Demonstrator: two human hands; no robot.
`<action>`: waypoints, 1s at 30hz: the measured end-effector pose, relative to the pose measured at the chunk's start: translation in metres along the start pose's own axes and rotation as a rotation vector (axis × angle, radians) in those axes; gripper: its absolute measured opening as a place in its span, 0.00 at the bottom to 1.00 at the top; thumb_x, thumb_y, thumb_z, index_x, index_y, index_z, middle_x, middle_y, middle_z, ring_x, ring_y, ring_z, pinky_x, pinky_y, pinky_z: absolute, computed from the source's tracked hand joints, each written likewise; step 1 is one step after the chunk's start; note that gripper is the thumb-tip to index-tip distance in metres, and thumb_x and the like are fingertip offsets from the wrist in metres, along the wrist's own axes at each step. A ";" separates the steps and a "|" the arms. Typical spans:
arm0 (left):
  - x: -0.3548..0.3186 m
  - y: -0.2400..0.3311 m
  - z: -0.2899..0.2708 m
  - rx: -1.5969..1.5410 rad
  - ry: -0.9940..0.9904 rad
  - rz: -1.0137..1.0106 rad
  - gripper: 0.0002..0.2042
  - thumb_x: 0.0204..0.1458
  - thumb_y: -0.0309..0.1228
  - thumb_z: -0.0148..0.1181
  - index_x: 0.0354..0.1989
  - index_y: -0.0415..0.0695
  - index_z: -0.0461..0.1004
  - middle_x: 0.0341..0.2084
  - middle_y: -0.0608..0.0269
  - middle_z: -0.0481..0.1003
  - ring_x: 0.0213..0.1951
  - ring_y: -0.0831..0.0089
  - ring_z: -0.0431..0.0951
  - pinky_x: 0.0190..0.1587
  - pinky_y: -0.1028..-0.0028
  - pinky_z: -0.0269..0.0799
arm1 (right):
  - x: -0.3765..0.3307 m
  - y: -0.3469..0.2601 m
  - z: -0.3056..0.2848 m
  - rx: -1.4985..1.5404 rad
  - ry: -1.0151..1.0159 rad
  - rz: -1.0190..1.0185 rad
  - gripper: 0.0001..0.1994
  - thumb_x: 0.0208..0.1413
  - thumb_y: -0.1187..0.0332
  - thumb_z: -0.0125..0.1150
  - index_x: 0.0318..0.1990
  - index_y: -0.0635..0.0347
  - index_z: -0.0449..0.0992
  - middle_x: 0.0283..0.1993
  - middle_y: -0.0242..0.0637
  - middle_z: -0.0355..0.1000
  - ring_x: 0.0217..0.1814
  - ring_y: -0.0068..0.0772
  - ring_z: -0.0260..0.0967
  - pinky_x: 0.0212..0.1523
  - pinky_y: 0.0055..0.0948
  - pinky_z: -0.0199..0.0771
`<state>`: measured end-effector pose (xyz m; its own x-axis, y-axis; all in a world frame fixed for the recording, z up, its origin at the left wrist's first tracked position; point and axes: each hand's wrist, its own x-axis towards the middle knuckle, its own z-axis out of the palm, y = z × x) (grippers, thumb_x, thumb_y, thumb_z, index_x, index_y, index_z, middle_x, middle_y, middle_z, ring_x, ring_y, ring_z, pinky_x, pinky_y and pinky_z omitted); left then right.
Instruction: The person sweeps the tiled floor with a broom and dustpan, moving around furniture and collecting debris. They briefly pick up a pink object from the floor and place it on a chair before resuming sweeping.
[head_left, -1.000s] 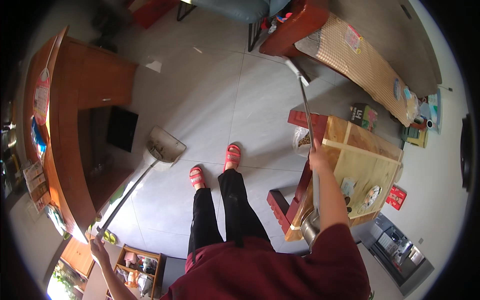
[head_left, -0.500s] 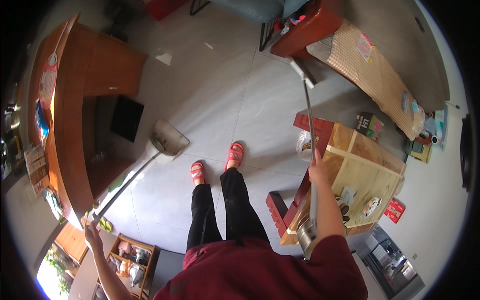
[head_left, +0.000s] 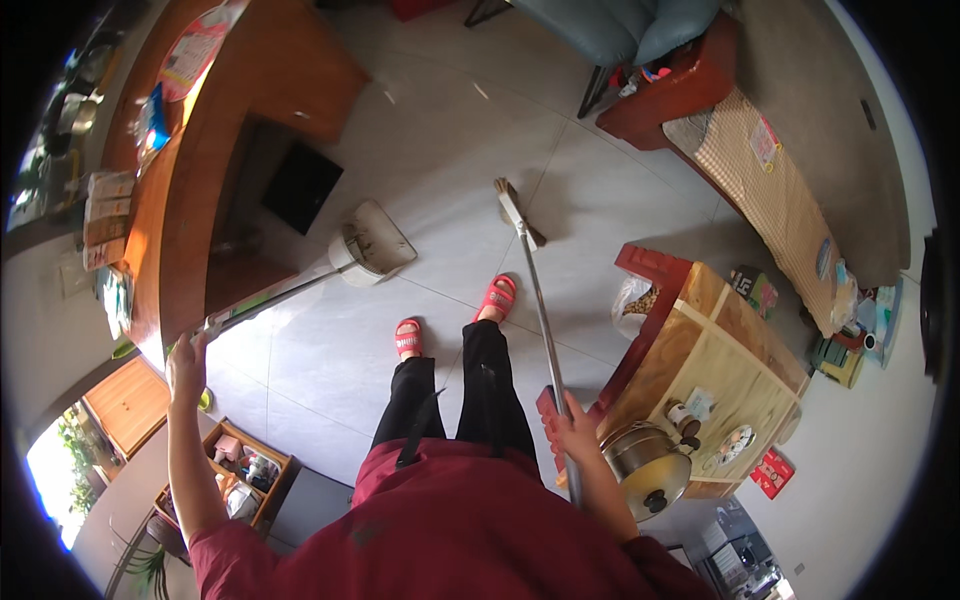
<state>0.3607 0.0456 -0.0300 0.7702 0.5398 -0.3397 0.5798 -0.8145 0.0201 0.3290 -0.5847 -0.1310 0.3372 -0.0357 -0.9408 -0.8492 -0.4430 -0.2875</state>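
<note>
My left hand point(head_left: 186, 368) is closed round the top of the long handle of a dustpan point(head_left: 396, 262). The pan rests on the floor left of centre, beside the wooden cabinet, with some dark debris inside it. My right hand point(head_left: 574, 428) grips the metal handle of a broom point(head_left: 541, 318). Its handle slants away from me, up to a narrow pale head with bristles on the floor, ahead of my feet. A gap of bare tile lies between the broom head and the dustpan. My feet, in red slippers point(head_left: 497, 296), stand between the two handles.
On the left runs a wooden cabinet point(head_left: 185, 215) with a dark flat panel point(head_left: 302, 188) in its recess. At right, a wooden table point(head_left: 740, 340) carries a lidded pot point(head_left: 645, 465). A cloth-covered bench point(head_left: 760, 190) and a blue-grey chair point(head_left: 585, 30) stand farther off.
The broom has swung left, from beside the bench to the open floor ahead of my feet. My right hand has come nearer my body. The view has shifted; both hands keep their grips.
</note>
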 end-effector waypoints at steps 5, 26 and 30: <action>-0.001 -0.014 -0.011 -0.069 -0.040 0.027 0.19 0.52 0.44 0.49 0.27 0.36 0.68 0.20 0.44 0.71 0.27 0.48 0.71 0.31 0.57 0.65 | 0.045 0.039 0.010 -0.361 0.301 -0.308 0.27 0.56 0.72 0.43 0.64 0.48 0.50 0.23 0.38 0.64 0.14 0.26 0.61 0.14 0.27 0.65; -0.139 -0.136 0.013 -0.154 0.060 -0.079 0.12 0.50 0.35 0.53 0.23 0.39 0.65 0.16 0.49 0.69 0.20 0.52 0.70 0.24 0.62 0.62 | 0.155 -0.150 0.113 -0.639 0.439 -0.458 0.22 0.60 0.63 0.39 0.62 0.36 0.51 0.28 0.44 0.71 0.12 0.36 0.64 0.12 0.34 0.68; -0.145 -0.142 0.035 -0.090 0.086 -0.066 0.10 0.49 0.34 0.53 0.31 0.39 0.70 0.18 0.52 0.72 0.24 0.55 0.71 0.28 0.62 0.63 | 0.212 -0.273 0.180 -0.609 0.440 -0.366 0.23 0.59 0.65 0.38 0.63 0.44 0.50 0.33 0.43 0.71 0.17 0.36 0.67 0.16 0.33 0.71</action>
<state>0.1575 0.0758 -0.0161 0.7470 0.6114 -0.2610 0.6488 -0.7561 0.0857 0.5592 -0.3097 -0.2840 0.7843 -0.0860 -0.6144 -0.3296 -0.8967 -0.2953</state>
